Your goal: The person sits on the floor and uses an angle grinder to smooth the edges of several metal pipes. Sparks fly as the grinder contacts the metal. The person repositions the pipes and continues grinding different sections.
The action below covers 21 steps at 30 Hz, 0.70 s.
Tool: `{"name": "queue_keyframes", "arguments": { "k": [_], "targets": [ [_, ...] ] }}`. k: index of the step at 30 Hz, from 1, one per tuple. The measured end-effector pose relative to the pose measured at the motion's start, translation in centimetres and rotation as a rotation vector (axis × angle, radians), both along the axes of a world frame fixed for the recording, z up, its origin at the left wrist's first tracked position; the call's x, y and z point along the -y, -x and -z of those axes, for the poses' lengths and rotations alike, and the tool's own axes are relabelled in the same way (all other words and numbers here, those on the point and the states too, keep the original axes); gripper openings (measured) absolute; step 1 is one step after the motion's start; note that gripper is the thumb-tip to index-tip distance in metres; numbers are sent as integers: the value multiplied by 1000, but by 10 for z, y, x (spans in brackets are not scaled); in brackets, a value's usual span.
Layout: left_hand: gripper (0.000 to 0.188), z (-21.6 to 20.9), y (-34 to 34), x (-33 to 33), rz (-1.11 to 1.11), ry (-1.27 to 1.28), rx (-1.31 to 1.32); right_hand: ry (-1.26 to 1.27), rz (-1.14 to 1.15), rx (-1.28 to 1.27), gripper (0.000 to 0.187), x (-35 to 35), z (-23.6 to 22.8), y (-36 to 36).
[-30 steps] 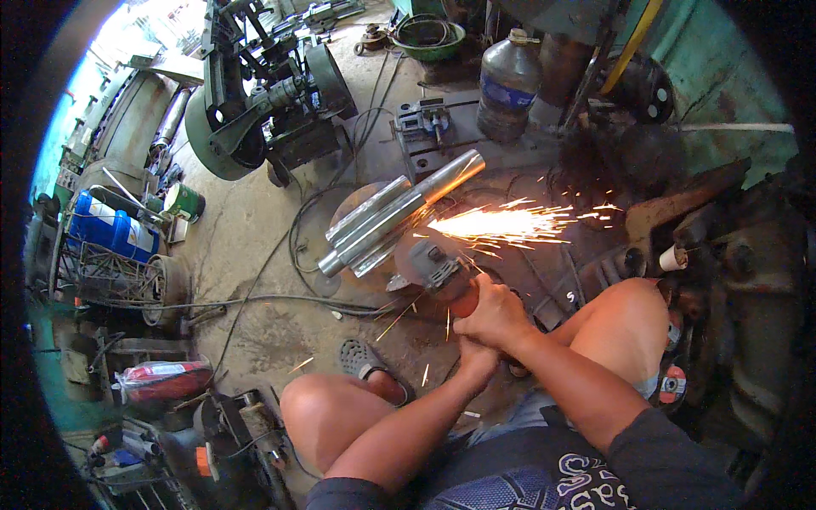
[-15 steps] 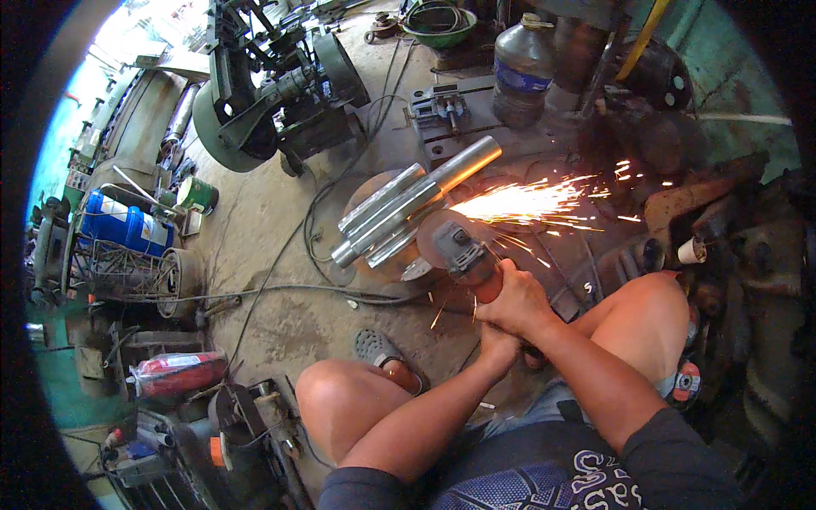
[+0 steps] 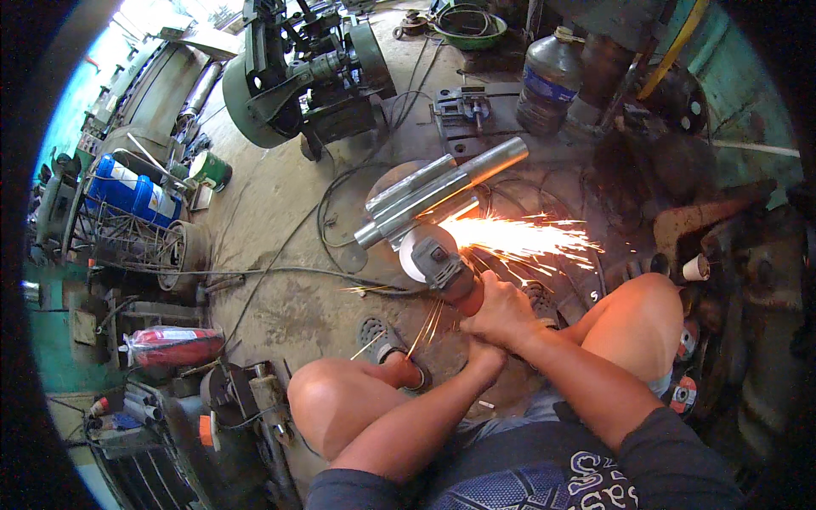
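Note:
My right hand [image 3: 506,313] is wrapped round the red body of an angle grinder [image 3: 440,263]. Just behind it, my left hand [image 3: 486,357] is closed at the grinder's rear, partly hidden by my right wrist. The grinder's pale disc meets the near side of a shiny steel shaft [image 3: 450,189], by its lower left end. Shorter bright bar-like pieces run along both sides of the shaft. Orange sparks [image 3: 527,236] stream off to the right, and a few thin streaks fall toward my feet. A round brownish base lies under the metal.
Cables [image 3: 323,225] loop across the floor left of the shaft. A small machine vise [image 3: 466,106] and a big plastic jug [image 3: 548,81] stand beyond it. A dark machine [image 3: 310,81] is at the far left, a red wrapped bundle [image 3: 174,346] at the left. My sandalled foot [image 3: 382,340] is near.
The grinder has moved along the shaft toward its lower left end, still throwing sparks. The whole view has shifted slightly. Both hands keep their hold.

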<state>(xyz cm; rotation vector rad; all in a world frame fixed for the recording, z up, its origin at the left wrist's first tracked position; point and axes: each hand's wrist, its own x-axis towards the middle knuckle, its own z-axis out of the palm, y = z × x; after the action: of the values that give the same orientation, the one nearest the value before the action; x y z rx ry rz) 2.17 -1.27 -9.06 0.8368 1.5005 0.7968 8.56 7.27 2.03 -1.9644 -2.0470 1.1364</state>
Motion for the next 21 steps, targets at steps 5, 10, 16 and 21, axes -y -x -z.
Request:
{"name": "queue_keyframes", "arguments": {
  "k": [5, 10, 16, 21],
  "targets": [
    [39, 10, 15, 14, -58, 41, 13, -3, -58, -34, 63, 7, -5, 18],
    [41, 15, 23, 17, -52, 50, 57, 38, -79, -24, 69, 9, -7, 25],
    [44, 14, 16, 13, -34, 42, 52, 34, -56, -23, 63, 7, -5, 15],
    [49, 23, 3, 9, -11, 34, 105, 22, 6, -27, 69, 4, 2, -2]
  ]
}}
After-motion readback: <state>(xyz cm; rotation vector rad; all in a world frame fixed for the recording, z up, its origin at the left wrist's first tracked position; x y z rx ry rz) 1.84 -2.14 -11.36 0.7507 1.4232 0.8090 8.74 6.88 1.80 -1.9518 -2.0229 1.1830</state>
